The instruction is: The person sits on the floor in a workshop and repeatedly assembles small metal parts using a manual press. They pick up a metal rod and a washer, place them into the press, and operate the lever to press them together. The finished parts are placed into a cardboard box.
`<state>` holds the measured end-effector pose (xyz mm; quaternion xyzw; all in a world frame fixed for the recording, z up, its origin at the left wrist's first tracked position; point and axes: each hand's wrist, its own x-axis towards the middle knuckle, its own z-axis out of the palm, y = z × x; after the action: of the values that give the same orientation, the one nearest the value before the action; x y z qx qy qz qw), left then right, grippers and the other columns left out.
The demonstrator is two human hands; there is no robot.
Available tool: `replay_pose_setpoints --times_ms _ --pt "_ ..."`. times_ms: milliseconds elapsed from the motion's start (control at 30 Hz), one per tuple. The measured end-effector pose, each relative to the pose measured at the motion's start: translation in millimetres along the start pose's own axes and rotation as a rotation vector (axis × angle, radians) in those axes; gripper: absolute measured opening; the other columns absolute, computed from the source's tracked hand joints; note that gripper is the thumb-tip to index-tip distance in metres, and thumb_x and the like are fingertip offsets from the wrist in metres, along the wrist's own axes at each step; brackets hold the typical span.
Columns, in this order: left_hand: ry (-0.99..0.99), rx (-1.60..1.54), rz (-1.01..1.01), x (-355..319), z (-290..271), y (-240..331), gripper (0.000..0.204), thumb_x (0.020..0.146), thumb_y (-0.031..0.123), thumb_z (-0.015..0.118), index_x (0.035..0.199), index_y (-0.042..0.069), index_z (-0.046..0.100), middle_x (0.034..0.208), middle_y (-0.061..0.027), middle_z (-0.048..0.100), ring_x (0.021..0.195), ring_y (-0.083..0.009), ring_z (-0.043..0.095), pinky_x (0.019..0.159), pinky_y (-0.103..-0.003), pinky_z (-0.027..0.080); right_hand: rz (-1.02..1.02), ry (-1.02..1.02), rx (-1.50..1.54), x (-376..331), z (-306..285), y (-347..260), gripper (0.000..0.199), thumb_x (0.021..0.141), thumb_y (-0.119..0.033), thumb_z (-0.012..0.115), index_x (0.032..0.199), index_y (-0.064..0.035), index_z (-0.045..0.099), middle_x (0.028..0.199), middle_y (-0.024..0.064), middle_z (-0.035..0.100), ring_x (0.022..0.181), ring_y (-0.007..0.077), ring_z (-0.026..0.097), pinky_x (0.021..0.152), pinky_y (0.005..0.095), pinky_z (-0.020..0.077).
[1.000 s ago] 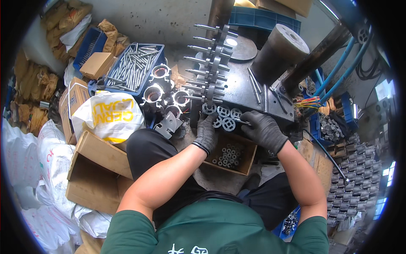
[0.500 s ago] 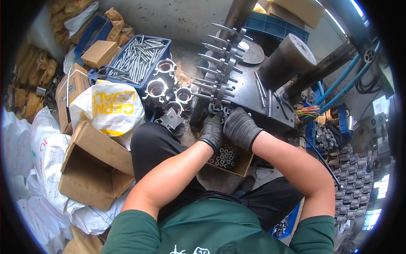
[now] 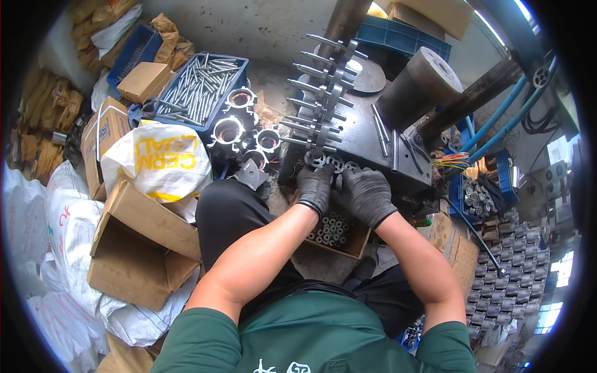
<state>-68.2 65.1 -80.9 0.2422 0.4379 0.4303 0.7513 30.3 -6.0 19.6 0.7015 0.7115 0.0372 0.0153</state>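
Note:
Both my hands wear dark grey knit gloves and work at the near edge of a black metal machine bed (image 3: 367, 140). My left hand (image 3: 314, 188) is closed at the fingertips against a round, holed metal part (image 3: 316, 160). Just to its right, my right hand (image 3: 368, 196) curls its fingers round another round metal part (image 3: 352, 166). A similar round part (image 3: 336, 163) shows between them. Directly beyond, a row of pointed metal shafts (image 3: 314, 105), each with a disc on it, lies across the bed's left edge. My fingertips are partly hidden behind the gloves.
Below my hands stands a cardboard box of small metal rings (image 3: 331, 231). A blue crate of loose shafts (image 3: 205, 81) and several ring-shaped metal housings (image 3: 229, 130) sit left. Loose rods (image 3: 380, 130) and a thick cylinder (image 3: 420, 87) rest right. An opened carton (image 3: 127, 267) is near left.
My right hand has shifted right, away from my left hand, and its forearm has drawn inward. More of the round metal parts between the hands now shows. My left hand stays nearly in place.

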Motion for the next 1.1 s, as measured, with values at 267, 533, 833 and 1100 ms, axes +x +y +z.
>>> replay_pose_setpoints --times_ms 267,533,833,1100 --pt "0.012 0.039 -0.008 2.5 -4.4 -3.9 0.043 0.089 0.005 0.081 0.13 0.003 0.068 0.119 -0.0078 0.072 0.106 -0.0216 0.064 0.098 -0.036 0.049 0.424 0.025 0.7 -104.1 17.2 24.1 0.064 0.082 -0.041 0.088 0.125 -0.0007 0.063 0.097 0.0171 0.076 0.09 0.0301 0.077 0.08 0.0431 0.0601" --pt "-0.142 -0.052 -0.43 -64.8 -29.4 -41.9 0.052 0.098 0.034 0.071 0.14 0.009 0.055 0.13 -0.0131 0.069 0.107 -0.0306 0.072 0.086 -0.046 0.061 0.532 0.159 1.782 -156.0 24.2 60.4 0.066 0.089 -0.027 0.08 0.146 -0.0038 0.055 0.117 0.004 0.065 0.102 0.012 0.061 0.086 0.0278 0.0537" --pt "-0.887 0.528 -0.05 -125.7 43.9 -39.6 0.055 0.097 0.009 0.073 0.147 0.0 0.051 0.133 -0.0142 0.068 0.122 -0.0227 0.065 0.105 -0.037 0.055 0.409 0.536 1.818 -140.3 -2.1 40.4 0.071 0.09 -0.009 0.084 0.15 -0.0036 0.046 0.133 0.0117 0.067 0.12 0.0214 0.068 0.106 0.0388 0.0559" --pt "-1.03 0.781 -0.102 -108.5 79.5 -6.5 0.035 0.1 0.009 0.069 0.134 0.001 0.064 0.11 -0.0078 0.073 0.103 -0.0152 0.068 0.093 -0.033 0.058 0.385 0.961 1.742 -107.4 -58.9 84.4 0.063 0.096 -0.043 0.084 0.138 -0.003 0.06 0.118 0.0076 0.071 0.11 0.0199 0.072 0.103 0.0382 0.0579"
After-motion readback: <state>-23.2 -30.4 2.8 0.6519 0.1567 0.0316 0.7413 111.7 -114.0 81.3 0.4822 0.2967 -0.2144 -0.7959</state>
